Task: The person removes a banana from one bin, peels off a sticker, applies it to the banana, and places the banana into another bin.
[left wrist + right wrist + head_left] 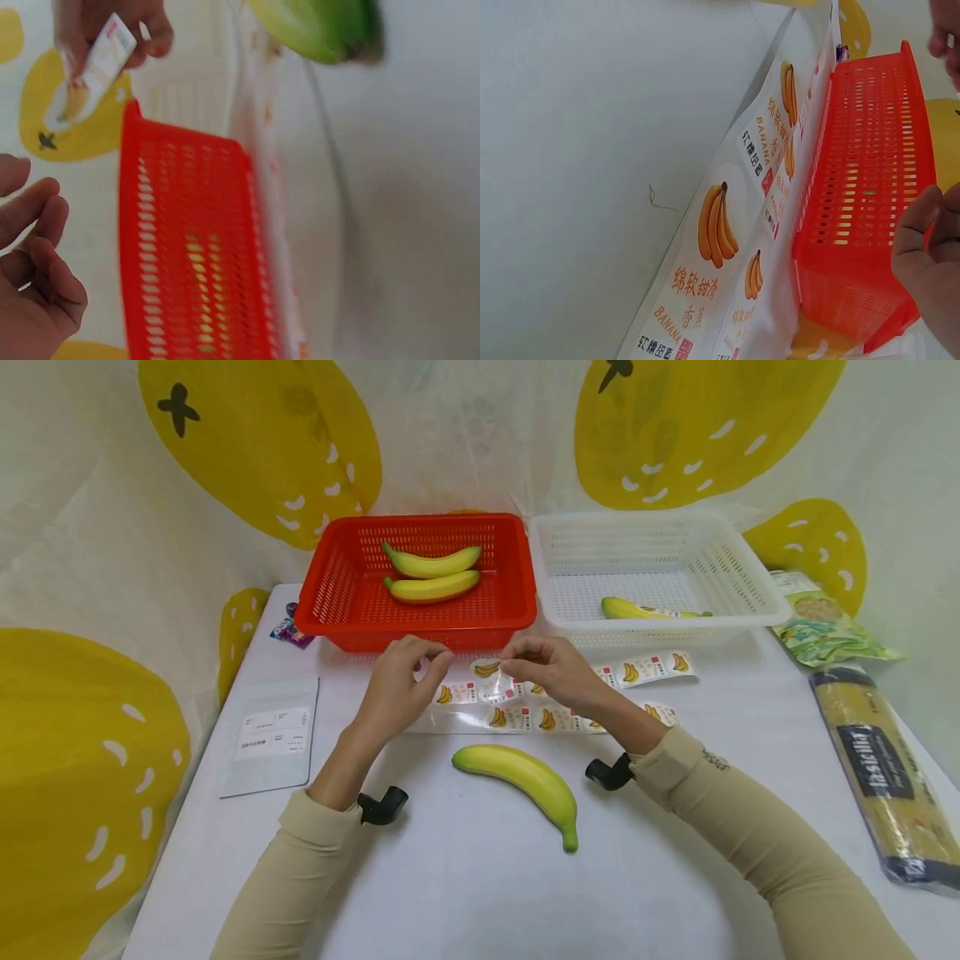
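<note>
My right hand (558, 672) pinches a clear-edged banana sticker (97, 71) by its edge, raised above the table. Across from it, my left hand (405, 681) hovers with loosely curled fingers and nothing visible between them; the left wrist view shows a gap between this hand and the sticker. Beneath both hands lie strips of banana stickers (555, 720), printed with banana bunches and lettering. A single yellow banana (517, 772) with green ends rests on the table in front of the strips, between my forearms.
Behind the strips stands a red basket (360, 637) with two bananas (431, 587). Beside it, a white basket (660, 624) holds a stickered banana (630, 608). A silver pouch (266, 743) lies left; a pasta pack (885, 777) and green bag (825, 627) lie right.
</note>
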A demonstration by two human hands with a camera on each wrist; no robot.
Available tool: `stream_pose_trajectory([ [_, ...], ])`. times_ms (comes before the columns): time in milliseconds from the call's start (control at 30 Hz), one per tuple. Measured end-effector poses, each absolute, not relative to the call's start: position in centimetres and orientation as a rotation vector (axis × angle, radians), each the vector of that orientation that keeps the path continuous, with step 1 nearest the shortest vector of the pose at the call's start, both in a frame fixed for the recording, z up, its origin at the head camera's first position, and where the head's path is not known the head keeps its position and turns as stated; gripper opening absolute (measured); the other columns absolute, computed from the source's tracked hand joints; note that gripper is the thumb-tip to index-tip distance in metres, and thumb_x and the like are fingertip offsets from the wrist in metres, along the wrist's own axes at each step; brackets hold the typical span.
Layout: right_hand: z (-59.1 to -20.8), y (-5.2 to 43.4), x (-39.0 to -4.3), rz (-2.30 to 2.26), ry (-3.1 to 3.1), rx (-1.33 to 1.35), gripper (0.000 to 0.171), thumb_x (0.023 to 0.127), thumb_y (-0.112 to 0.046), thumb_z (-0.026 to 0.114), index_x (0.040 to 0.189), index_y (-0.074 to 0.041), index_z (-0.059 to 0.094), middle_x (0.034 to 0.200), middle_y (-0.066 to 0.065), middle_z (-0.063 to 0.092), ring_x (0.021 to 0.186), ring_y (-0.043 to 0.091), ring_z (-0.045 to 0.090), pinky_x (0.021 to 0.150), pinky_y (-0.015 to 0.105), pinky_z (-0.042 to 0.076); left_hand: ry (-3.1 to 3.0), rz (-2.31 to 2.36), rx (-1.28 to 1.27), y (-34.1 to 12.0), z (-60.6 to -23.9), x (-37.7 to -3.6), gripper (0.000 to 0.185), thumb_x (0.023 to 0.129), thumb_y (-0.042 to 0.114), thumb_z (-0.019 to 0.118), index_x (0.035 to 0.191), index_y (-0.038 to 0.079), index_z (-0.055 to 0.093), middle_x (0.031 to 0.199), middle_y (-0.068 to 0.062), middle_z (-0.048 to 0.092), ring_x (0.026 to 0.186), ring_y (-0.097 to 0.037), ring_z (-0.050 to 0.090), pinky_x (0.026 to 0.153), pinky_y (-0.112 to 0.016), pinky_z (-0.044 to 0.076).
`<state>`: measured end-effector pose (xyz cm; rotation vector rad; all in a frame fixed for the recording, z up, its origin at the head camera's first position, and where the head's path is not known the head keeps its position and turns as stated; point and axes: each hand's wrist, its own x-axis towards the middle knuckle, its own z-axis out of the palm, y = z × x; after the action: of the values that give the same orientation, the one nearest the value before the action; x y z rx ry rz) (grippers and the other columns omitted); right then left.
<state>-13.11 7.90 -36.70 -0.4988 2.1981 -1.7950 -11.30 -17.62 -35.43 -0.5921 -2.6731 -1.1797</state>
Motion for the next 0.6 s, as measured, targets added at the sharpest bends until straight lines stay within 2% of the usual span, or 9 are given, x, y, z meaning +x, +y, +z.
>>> stream_pose_trajectory([
  [200,-36.3,7.8,-12.6,-1.753,2.213,-0.475,0.019,0.099,-0.012,0.065,0.111,0.002,0.069,0.094,-0.005,0.067,0.088,0.022,0.062,0.077,0.024,0.053,-2.655,-1.130,-0.769,-15.6,-33.7,-10.9,0.021,0.097,0.025,0.070,0.108,0.008,0.075,0.104,-0.006,0.071,0.098,-0.022,0.057,0.086,-0.037,0.049],
  [367,-36.1,7.9,-12.2,-1.718,2.202,-0.454,0.022,0.099,-0.015,0.066,0.114,0.000,0.070,0.101,-0.004,0.070,0.097,0.029,0.063,0.083,0.026,0.054,-2.742,-1.090,-0.803,-14.8,-33.5,-10.9,0.017,0.095,0.024,0.073,0.104,0.009,0.076,0.099,-0.004,0.072,0.094,-0.021,0.057,0.079,-0.034,0.046],
  [600,-36.4,8.2,-12.1,-1.701,2.203,-0.453,0.022,0.100,-0.014,0.065,0.116,0.000,0.070,0.103,-0.002,0.071,0.095,0.017,0.066,0.094,0.040,0.056,-2.779,-1.110,-0.812,-14.6,-33.7,-10.7,0.014,0.096,0.021,0.072,0.100,0.008,0.077,0.093,-0.005,0.073,0.089,-0.027,0.061,0.078,-0.033,0.045],
])
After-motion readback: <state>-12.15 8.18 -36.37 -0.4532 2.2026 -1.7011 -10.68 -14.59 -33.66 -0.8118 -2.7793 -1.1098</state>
